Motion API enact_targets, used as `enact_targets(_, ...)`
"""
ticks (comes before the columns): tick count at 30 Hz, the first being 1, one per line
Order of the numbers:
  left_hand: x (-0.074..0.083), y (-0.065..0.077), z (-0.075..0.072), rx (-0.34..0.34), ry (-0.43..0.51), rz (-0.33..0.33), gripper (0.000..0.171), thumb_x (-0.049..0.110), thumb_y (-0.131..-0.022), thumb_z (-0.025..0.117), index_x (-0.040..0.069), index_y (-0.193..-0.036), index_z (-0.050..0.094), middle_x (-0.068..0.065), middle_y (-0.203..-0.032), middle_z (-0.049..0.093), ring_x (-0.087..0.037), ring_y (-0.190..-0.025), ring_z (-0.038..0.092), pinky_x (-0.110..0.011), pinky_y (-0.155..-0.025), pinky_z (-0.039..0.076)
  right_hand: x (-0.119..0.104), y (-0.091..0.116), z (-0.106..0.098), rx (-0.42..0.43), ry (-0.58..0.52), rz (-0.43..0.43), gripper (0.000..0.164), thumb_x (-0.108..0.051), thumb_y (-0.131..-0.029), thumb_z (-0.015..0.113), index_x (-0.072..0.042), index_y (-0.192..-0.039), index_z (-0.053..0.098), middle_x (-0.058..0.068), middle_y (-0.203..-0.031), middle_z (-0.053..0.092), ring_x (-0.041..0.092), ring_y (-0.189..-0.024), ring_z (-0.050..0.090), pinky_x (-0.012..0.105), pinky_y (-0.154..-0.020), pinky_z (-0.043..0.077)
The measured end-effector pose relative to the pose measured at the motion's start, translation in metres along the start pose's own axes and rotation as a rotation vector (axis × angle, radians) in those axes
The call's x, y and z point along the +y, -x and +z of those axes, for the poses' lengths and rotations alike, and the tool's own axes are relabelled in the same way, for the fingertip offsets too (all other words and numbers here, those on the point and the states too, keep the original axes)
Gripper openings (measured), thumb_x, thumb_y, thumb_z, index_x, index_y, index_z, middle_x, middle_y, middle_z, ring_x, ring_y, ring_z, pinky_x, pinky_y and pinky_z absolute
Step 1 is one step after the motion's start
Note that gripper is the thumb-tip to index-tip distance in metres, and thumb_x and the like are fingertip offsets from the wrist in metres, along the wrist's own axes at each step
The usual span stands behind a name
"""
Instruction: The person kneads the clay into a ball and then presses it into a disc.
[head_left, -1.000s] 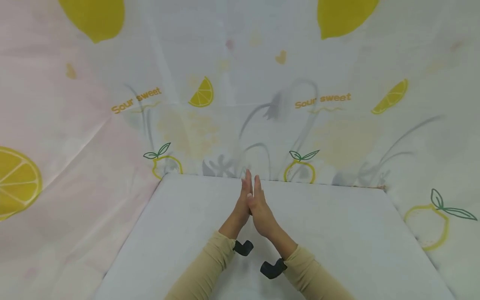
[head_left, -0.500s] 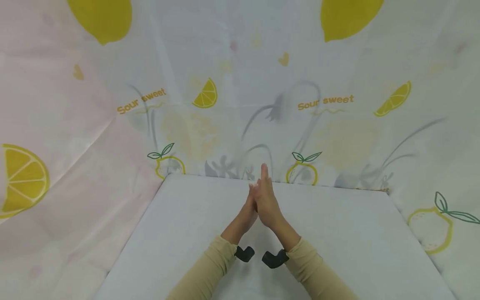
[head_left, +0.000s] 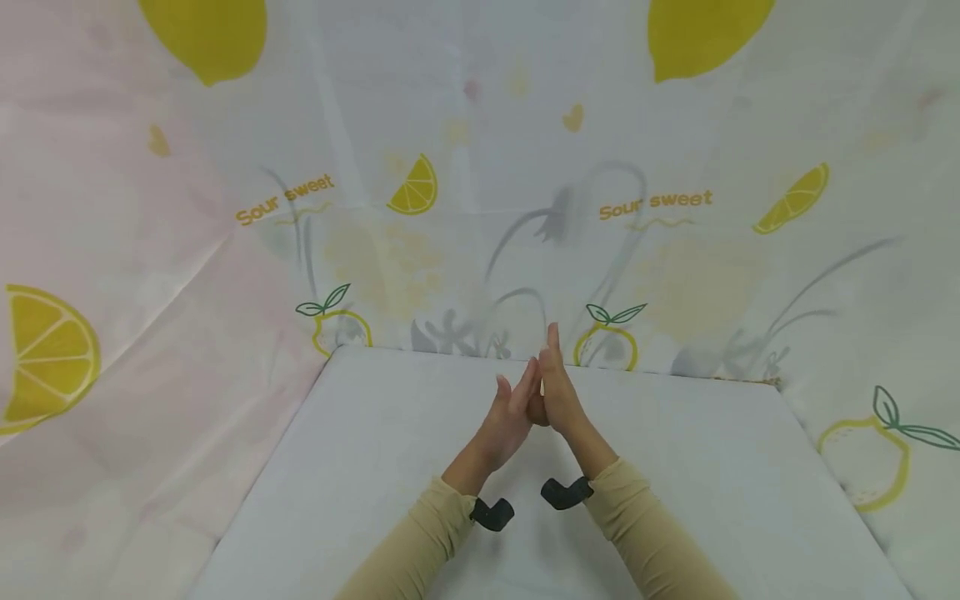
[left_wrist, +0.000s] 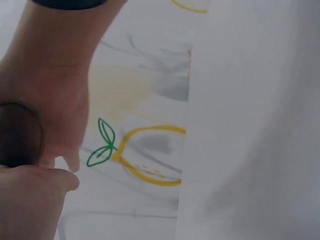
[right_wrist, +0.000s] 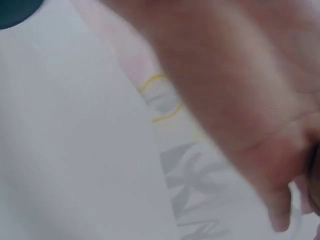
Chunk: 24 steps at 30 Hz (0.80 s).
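Note:
In the head view, my left hand (head_left: 510, 423) and right hand (head_left: 561, 392) face each other palm to palm above the white tabletop. A small brown rounded thing (head_left: 537, 410) is pressed between the palms, partly covered by them; its kind I cannot tell. Fingers on both hands are extended and point up and away, with the right fingertips higher than the left. The left thumb stands apart from its fingers. Dark and round, the brown thing (left_wrist: 19, 135) also shows between the hands at the left edge of the left wrist view.
A white table (head_left: 405, 400) lies beneath the hands. Behind it and at the sides hangs a pale cloth (head_left: 480, 167) printed with lemons and lettering. A black wrist mount (head_left: 492, 514) is on the left wrist, another black mount (head_left: 566, 492) on the right.
Both hands have shifted right, palms still together. The right hand has slid forward against the left, so its fingertips now stand higher. More of the brown thing shows between them.

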<state>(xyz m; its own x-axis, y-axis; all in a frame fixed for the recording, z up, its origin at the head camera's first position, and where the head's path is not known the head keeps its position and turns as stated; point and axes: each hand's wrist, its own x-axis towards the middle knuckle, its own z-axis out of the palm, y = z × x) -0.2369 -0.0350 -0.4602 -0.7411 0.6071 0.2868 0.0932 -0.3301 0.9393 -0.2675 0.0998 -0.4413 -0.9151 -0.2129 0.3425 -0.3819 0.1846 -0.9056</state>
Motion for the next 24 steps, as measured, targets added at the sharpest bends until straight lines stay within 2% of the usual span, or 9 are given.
enact_targets(2, 0.002, -0.001, -0.002, 0.025, -0.004, 0.017, 0.102, 0.082, -0.091, -0.002, 0.010, -0.161, -0.015, -0.005, -0.169, -0.017, -0.022, -0.154, -0.018, -0.055, -0.122, -0.008, 0.004, 0.004, 0.003, -0.015, -0.009, 0.032, 0.058, -0.021, -0.111, 0.014, 0.000, -0.160, -0.010, 0.018, -0.168, -0.011, 0.031, -0.155, -0.005, 0.053, -0.123, 0.000)
enact_targets(4, 0.004, -0.002, -0.004, 0.049, -0.032, 0.031, 0.102, 0.083, -0.091, 0.000, 0.012, -0.162, -0.015, -0.003, -0.169, -0.019, -0.021, -0.154, -0.019, -0.056, -0.121, -0.009, 0.006, 0.010, 0.009, -0.023, -0.022, 0.065, 0.060, -0.027, -0.112, 0.013, -0.004, -0.161, -0.010, 0.023, -0.167, 0.004, 0.036, -0.141, 0.035, 0.049, -0.117, 0.026)
enact_targets(5, 0.004, -0.004, -0.005, 0.062, -0.050, 0.036, 0.102, 0.084, -0.091, 0.001, 0.012, -0.162, -0.015, -0.002, -0.169, -0.020, -0.020, -0.154, -0.019, -0.056, -0.121, -0.010, 0.006, 0.013, 0.011, -0.024, -0.019, 0.075, 0.061, -0.032, -0.112, 0.012, -0.004, -0.162, -0.009, 0.028, -0.158, 0.026, 0.034, -0.121, 0.051, 0.045, -0.107, 0.037)
enact_targets(9, 0.003, -0.008, -0.010, 0.157, -0.194, 0.037, 0.100, 0.085, -0.091, 0.004, 0.018, -0.162, -0.015, 0.003, -0.168, -0.021, -0.018, -0.153, -0.020, -0.057, -0.120, -0.011, 0.004, 0.025, 0.022, -0.033, -0.046, 0.068, 0.064, -0.043, -0.112, 0.012, -0.010, -0.163, -0.007, 0.021, -0.159, 0.029, 0.030, -0.115, 0.056, 0.044, -0.101, 0.044)
enact_targets(11, 0.002, -0.010, -0.014, 0.223, -0.261, 0.015, 0.097, 0.084, -0.092, 0.005, 0.021, -0.163, -0.014, 0.005, -0.168, -0.020, -0.018, -0.153, -0.019, -0.058, -0.120, -0.011, 0.004, 0.030, 0.028, -0.049, -0.070, 0.040, 0.063, -0.042, -0.112, 0.012, -0.010, -0.163, -0.007, 0.015, -0.169, 0.012, 0.029, -0.146, 0.031, 0.052, -0.119, 0.026)
enact_targets(12, 0.001, -0.011, -0.015, 0.255, -0.286, -0.002, 0.095, 0.084, -0.092, 0.006, 0.023, -0.163, -0.013, 0.005, -0.168, -0.019, -0.018, -0.153, -0.018, -0.058, -0.120, -0.010, 0.004, 0.032, 0.031, -0.057, -0.089, 0.023, 0.062, -0.039, -0.113, 0.013, -0.010, -0.163, -0.008, 0.008, -0.170, -0.010, 0.029, -0.153, 0.011, 0.056, -0.121, 0.015)
enact_targets(15, 0.000, -0.014, -0.020, 0.325, -0.310, -0.044, 0.091, 0.081, -0.095, 0.006, 0.023, -0.163, -0.012, 0.003, -0.169, -0.018, -0.021, -0.154, -0.017, -0.059, -0.120, -0.009, -0.001, 0.039, 0.039, -0.084, -0.111, -0.026, 0.062, -0.036, -0.113, 0.014, -0.007, -0.162, -0.011, 0.008, -0.170, -0.014, 0.034, -0.155, 0.004, 0.060, -0.121, 0.009)
enact_targets(17, 0.000, -0.016, -0.022, 0.349, -0.310, -0.068, 0.091, 0.080, -0.095, 0.006, 0.021, -0.163, -0.011, 0.001, -0.169, -0.018, -0.022, -0.154, -0.016, -0.058, -0.121, -0.008, -0.006, 0.043, 0.044, -0.087, -0.107, -0.057, 0.063, -0.036, -0.113, 0.015, -0.006, -0.161, -0.012, 0.008, -0.170, -0.014, 0.030, -0.155, -0.010, 0.059, -0.121, 0.001)
enact_targets(24, -0.005, -0.015, -0.021, 0.338, -0.309, -0.145, 0.090, 0.078, -0.096, 0.004, 0.019, -0.164, -0.007, -0.001, -0.170, -0.012, -0.025, -0.155, -0.011, -0.059, -0.121, -0.005, -0.019, 0.045, 0.045, -0.039, -0.014, -0.091, 0.065, -0.039, -0.112, 0.020, -0.012, -0.163, -0.010, 0.003, -0.170, -0.011, 0.033, -0.155, -0.012, 0.065, -0.119, -0.001)
